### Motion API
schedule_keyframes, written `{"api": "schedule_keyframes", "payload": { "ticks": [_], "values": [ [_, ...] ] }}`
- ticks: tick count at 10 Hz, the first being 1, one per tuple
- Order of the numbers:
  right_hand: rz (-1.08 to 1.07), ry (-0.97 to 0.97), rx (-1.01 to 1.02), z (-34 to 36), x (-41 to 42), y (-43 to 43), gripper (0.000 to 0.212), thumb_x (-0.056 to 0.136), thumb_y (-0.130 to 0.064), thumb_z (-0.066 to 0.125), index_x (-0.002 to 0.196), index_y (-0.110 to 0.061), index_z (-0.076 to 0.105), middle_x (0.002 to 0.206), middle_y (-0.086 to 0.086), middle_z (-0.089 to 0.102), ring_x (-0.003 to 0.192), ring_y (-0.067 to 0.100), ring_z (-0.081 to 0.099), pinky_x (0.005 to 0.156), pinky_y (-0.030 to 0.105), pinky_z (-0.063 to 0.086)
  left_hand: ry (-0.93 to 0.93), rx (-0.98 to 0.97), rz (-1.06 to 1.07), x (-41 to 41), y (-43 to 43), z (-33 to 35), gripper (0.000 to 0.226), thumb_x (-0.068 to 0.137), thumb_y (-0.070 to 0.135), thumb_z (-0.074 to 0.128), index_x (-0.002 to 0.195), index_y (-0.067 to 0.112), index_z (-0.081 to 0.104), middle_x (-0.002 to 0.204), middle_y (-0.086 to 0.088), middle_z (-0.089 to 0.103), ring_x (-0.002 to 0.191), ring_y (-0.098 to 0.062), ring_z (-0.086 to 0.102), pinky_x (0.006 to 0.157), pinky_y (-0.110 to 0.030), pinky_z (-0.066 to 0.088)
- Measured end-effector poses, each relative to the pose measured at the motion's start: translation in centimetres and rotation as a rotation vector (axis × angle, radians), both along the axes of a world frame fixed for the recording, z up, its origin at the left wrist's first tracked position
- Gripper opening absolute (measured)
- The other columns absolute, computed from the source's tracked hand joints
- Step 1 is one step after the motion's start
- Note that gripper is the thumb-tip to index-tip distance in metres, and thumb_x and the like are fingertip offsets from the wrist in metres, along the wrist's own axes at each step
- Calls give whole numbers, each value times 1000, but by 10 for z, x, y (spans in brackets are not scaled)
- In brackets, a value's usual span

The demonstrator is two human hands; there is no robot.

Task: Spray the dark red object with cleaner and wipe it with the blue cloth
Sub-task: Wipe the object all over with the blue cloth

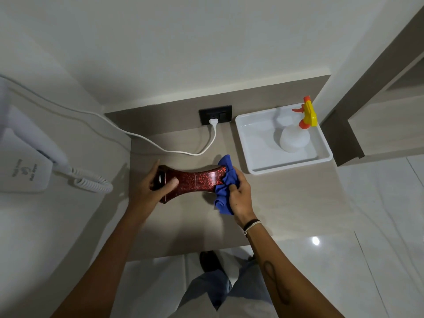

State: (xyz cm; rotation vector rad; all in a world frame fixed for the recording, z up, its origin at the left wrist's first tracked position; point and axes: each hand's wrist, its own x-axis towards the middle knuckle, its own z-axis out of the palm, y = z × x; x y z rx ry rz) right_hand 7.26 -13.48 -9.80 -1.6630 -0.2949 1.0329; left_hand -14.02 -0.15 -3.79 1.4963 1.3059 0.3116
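Note:
The dark red object (197,181), glossy with red speckles and flared at both ends, lies sideways just above the beige counter (286,203). My left hand (152,188) grips its left end. My right hand (239,196) holds the bunched blue cloth (226,180) pressed against the object's right end. The spray bottle (296,136), white with a yellow and orange trigger head, stands in a white tray (254,143) at the back right, apart from both hands.
A white cord (160,149) runs across the back of the counter to a plug in a black wall socket (215,114). A wall-mounted white hair dryer (29,157) with a coiled cord hangs at the left. The counter's front edge is near my legs.

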Motion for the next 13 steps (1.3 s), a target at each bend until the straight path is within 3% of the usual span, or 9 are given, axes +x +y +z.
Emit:
{"api": "schedule_keyframes", "payload": {
  "ticks": [2,4,6,7,8,9,10,11,13],
  "values": [
    [68,-182,-40,8,4,8,62,102,18,36,158,-4,49,148,20,58,130,17,68,114,34,55,220,289,-286,-8,-7,-2,136,57,28,104,165,31,23,158,1,45,139,-16,53,115,-39,46],
    [228,-471,143,41,-39,5,62,109,-7,48,168,-21,38,165,10,42,143,5,53,118,21,46,221,427,-168,0,-10,-4,93,47,41,89,133,43,55,121,11,62,104,-8,64,86,-27,52],
    [670,-918,187,10,-64,-9,97,100,3,65,173,-31,12,183,7,3,170,35,15,135,42,23,247,439,-172,8,-10,-4,85,47,31,93,126,13,65,119,-1,65,105,-20,67,87,-28,53],
    [336,-591,-64,2,-25,-9,55,114,-43,52,165,-51,32,168,-26,29,164,12,32,137,45,26,267,454,-181,11,-12,-1,100,49,23,96,142,12,59,131,-3,58,112,-22,62,91,-33,51],
    [382,-485,60,17,-52,4,59,113,-45,56,166,-48,34,162,-29,45,147,11,55,122,41,50,264,443,-170,18,-11,-2,101,51,16,99,144,10,58,135,-5,58,116,-20,60,93,-24,45],
    [592,-711,214,22,-98,-1,58,113,-51,24,171,-48,19,172,-1,44,157,32,45,126,37,43,287,395,-178,11,-7,-5,85,56,13,97,134,10,63,130,-7,65,116,-25,67,89,-19,45],
    [637,-839,196,4,-64,0,66,113,-9,33,174,-29,17,184,5,11,171,28,11,138,47,19,342,430,-175,-3,-10,-8,94,51,18,101,136,7,63,130,-9,65,114,-27,67,88,-26,44],
    [394,-489,-5,6,-35,-5,65,114,-20,52,173,-33,26,178,-12,28,165,8,27,136,48,26,348,455,-158,-4,-18,-9,102,48,20,101,141,8,58,132,-6,59,116,-24,62,88,-26,42],
    [669,-869,338,15,-90,6,95,94,7,56,175,-24,16,183,10,10,171,30,9,140,41,14,352,394,-174,-5,-15,-11,73,52,25,99,117,17,69,104,8,64,97,-22,71,72,-24,44]
  ]
}}
